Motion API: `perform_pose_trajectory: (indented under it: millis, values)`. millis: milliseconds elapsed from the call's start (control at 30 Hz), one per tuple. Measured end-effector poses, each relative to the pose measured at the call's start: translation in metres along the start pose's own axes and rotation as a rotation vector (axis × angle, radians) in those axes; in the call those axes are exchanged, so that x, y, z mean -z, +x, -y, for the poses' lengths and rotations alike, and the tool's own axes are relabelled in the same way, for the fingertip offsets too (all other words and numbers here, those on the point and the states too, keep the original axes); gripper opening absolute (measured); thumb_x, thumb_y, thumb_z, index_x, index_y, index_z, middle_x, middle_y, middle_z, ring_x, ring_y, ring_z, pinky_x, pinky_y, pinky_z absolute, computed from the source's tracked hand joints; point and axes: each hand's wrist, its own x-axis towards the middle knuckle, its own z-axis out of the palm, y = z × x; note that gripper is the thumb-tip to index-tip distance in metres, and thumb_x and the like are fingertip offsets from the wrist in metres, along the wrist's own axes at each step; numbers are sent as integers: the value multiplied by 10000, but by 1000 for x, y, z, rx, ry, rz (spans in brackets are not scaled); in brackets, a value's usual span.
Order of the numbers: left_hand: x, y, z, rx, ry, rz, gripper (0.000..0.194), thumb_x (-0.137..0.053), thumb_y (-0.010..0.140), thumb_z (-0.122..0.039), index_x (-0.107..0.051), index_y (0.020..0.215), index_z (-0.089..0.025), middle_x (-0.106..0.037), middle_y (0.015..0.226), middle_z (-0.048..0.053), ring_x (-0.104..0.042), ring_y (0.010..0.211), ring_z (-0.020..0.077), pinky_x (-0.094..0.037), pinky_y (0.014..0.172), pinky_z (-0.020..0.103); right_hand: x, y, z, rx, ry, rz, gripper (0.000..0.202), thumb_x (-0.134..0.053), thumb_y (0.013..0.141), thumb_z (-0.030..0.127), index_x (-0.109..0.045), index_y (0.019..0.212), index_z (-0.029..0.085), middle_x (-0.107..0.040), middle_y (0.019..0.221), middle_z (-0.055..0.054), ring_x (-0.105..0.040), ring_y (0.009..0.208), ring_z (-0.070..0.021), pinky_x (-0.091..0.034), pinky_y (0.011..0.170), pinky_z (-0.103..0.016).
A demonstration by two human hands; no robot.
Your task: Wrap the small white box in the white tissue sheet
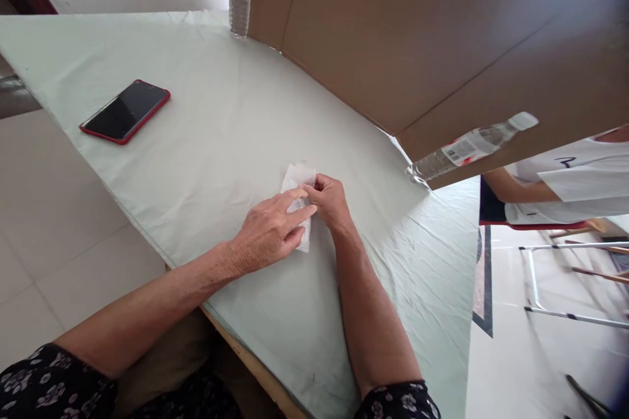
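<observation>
A folded white tissue (298, 173) lies on the pale green tablecloth (221, 118), partly covered by my hands. My left hand (270, 226) rests across it from the left, palm down, with its fingers stretched out and apart. At the tissue's right edge, my right hand (330, 200) is closed, thumb against fingers in a pinch on the paper. The fingertips of both hands almost meet over the tissue, and what lies under them is hidden.
A phone in a red case (126, 111) lies at the left. A brown cardboard panel (393, 39) stands behind, with a clear water bottle (240, 3) at its left end and another bottle (466, 149) at its right. Beyond sits a person in a white shirt (584, 173).
</observation>
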Motion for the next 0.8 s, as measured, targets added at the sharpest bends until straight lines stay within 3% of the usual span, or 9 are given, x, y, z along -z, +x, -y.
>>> perform_pose_trajectory:
  millis: [67,233,367,567,800]
  values:
    - [1,0,1,-34,10,34,272,-532,925,-148,-713,1123,-189,-653,1324,110,-646,854,179,-531,753,330,-2,-1,0,36,-17,-23,307,-641,677,397,-410,574,222,-350,584,70,-309,597,-96,-251,544,-256]
    - [0,0,1,37,-63,138,200,-532,923,-157,-715,1003,-164,-733,999,76,-639,872,216,-530,760,342,-4,-6,3,60,47,-58,294,-642,694,377,-420,580,222,-357,597,68,-322,606,-100,-278,567,-261]
    - [0,0,1,101,-121,169,201,-517,932,-168,-701,1012,-167,-718,973,76,-621,893,217,-531,801,349,-6,-7,5,-27,295,-10,198,-668,684,386,-580,721,213,-491,646,57,-416,621,-115,-354,576,-256]
    - [1,0,4,124,-166,197,201,-532,937,-188,-699,1046,-167,-713,965,74,-613,885,219,-533,827,365,-7,-10,12,-74,605,78,295,-776,636,377,-652,857,226,-629,756,42,-544,704,-138,-453,680,-272]
    - [-3,-1,7,159,-147,139,145,-580,894,-189,-698,977,-187,-687,1007,73,-639,947,217,-540,854,351,2,-40,28,37,563,93,267,-762,703,404,-634,870,240,-670,857,21,-610,837,-164,-494,856,-314]
